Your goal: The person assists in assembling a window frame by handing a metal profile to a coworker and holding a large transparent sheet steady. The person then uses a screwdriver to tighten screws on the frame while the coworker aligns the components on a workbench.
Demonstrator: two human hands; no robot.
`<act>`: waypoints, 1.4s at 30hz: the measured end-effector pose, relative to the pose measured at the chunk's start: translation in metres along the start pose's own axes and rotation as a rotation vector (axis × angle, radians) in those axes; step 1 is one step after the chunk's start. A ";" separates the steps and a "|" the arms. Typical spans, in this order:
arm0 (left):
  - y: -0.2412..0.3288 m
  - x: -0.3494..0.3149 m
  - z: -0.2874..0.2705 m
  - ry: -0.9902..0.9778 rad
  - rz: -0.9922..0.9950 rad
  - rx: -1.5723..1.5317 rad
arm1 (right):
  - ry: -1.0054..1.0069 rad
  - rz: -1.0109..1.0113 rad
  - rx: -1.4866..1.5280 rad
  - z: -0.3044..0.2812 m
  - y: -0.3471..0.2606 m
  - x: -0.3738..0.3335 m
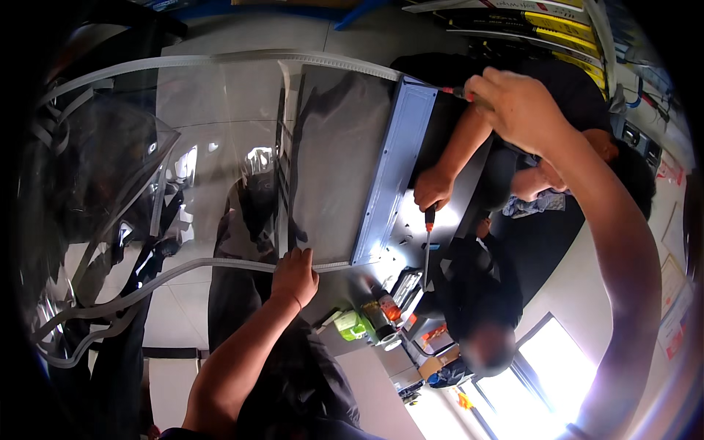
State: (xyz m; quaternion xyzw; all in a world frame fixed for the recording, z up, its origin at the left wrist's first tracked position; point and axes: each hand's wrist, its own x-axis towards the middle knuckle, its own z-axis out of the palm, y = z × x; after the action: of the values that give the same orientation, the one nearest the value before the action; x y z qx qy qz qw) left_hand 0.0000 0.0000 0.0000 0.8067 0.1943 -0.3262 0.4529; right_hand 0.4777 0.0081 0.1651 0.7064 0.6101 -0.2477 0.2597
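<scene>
My left hand (295, 280) is closed on the pale ribbed edging (192, 267) of a large clear plastic sheet (227, 95), close to the lower end of a blue-grey metal bar (391, 172). The bar runs along the sheet's right end, slightly tilted. Up at the bar's far end, my right hand (513, 106) grips a screwdriver by its red handle (457, 92); the tip points at the bar's end, though contact is unclear. A co-worker's hand (434, 188) to the right of the bar holds another screwdriver (428, 220), its shaft pointing down.
The co-worker in dark clothes (579, 92) leans in at the upper right. Another person (484, 286) is farther back. Shelves with yellow-and-black boxes (565, 29) stand at the top right. Bottles and a green package (350, 325) lie beyond the bar's lower end. A bright window (557, 359) is at lower right.
</scene>
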 end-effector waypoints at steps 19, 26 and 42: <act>0.029 0.006 -0.003 -0.239 0.079 0.020 | 0.081 0.724 0.848 0.000 0.001 0.015; 0.026 -0.028 -0.024 -0.278 0.143 -0.024 | 0.172 0.317 0.375 0.017 -0.020 0.011; 0.062 -0.008 -0.015 -0.389 -0.166 -1.166 | 0.149 1.180 1.345 0.071 -0.192 -0.151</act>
State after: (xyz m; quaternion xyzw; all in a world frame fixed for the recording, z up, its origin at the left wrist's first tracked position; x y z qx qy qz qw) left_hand 0.0370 -0.0187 0.0491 0.3344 0.3168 -0.3414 0.8193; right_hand 0.2648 -0.1267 0.2009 0.9220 -0.1108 -0.3325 -0.1644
